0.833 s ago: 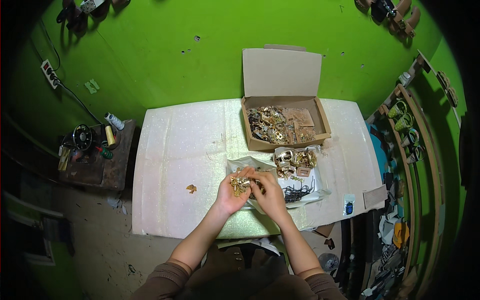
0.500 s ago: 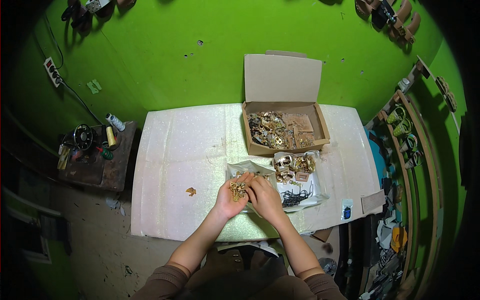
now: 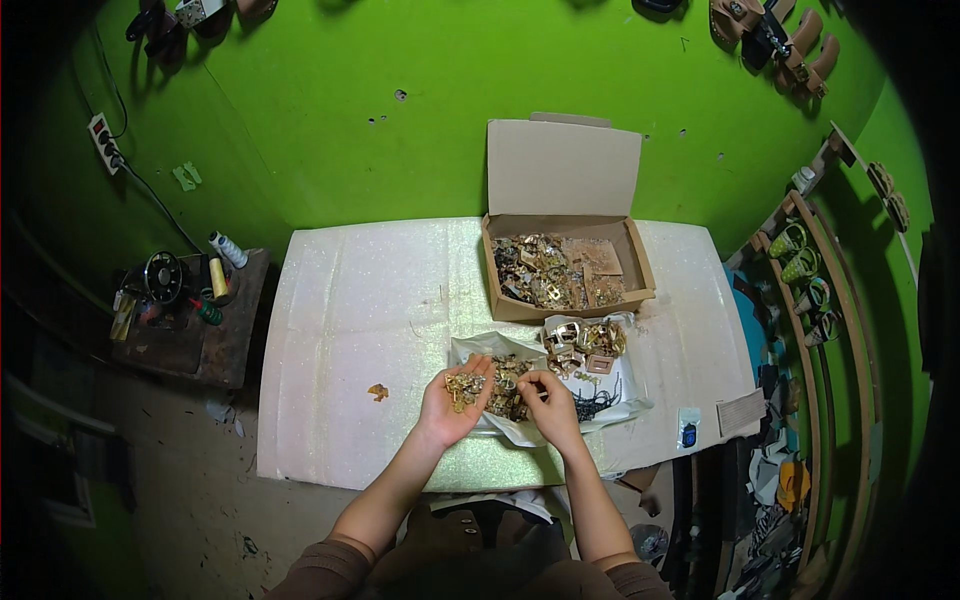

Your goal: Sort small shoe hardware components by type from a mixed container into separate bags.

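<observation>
My left hand [image 3: 446,418] is palm up, cupped under a small heap of gold-coloured metal fittings [image 3: 464,388]. To its right, my right hand [image 3: 554,412] has its thumb and fingertips pinched together; whatever lies between them is too small to make out. Both hands are over a white-lined tray [image 3: 470,348] of mixed gold and dark metal pieces [image 3: 510,372]. Beside my right hand, a second white-lined tray [image 3: 632,385] holds larger gold buckles [image 3: 590,338], a brownish square buckle [image 3: 599,364] and black cord-like strips [image 3: 597,404].
Behind the trays, an open cardboard box [image 3: 560,308] contains many metal fittings. A gold scrap [image 3: 378,392] lies on the glittery white tabletop [image 3: 340,330]. At right are a small packet [image 3: 689,427] and a shoe rack [image 3: 835,380]; a sewing machine [image 3: 165,278] stands left.
My hands have moved apart. The right has shifted right, away from the left palm, with its fingertips drawn together; the pieces in the tray between them now show.
</observation>
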### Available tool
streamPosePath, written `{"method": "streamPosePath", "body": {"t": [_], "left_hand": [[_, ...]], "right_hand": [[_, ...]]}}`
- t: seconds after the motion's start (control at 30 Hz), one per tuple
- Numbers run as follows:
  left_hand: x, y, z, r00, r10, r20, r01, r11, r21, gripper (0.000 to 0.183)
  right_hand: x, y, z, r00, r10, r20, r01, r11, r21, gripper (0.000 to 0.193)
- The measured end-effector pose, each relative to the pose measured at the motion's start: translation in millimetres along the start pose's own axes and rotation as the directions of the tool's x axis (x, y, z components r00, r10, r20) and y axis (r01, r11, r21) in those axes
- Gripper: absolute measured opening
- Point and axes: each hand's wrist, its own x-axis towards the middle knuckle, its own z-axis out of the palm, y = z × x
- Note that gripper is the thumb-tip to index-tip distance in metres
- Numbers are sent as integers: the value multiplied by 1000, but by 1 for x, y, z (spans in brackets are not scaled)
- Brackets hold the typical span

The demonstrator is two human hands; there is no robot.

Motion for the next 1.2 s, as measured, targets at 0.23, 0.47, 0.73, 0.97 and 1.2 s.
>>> {"method": "streamPosePath", "body": {"t": [0.23, 0.47, 0.73, 0.97, 1.2], "left_hand": [[0, 2, -1, 999, -6, 35, 6, 1000, -14, 34], [-3, -2, -1, 996, -67, 64, 55, 983, 177, 39], [-3, -9, -1, 998, -49, 39, 35, 955, 293, 42], [-3, -10, -6, 997, -14, 74, -5, 966, 260, 42], [-3, -9, -8, 996, -7, 91, -15, 971, 240, 42]], "right_hand": [[0, -8, -1, 996, 73, -49, -65, 988, 140, 14], [-2, -28, 14, 968, -224, 118, 240, 959, -150, 16], [-6, -34, 33, 929, -330, 169, 371, 831, -414, 22], [-7, -35, 41, 904, -384, 188, 427, 791, -438, 23], [-3, -36, 41, 904, -382, 191, 427, 799, -423, 18]]}}
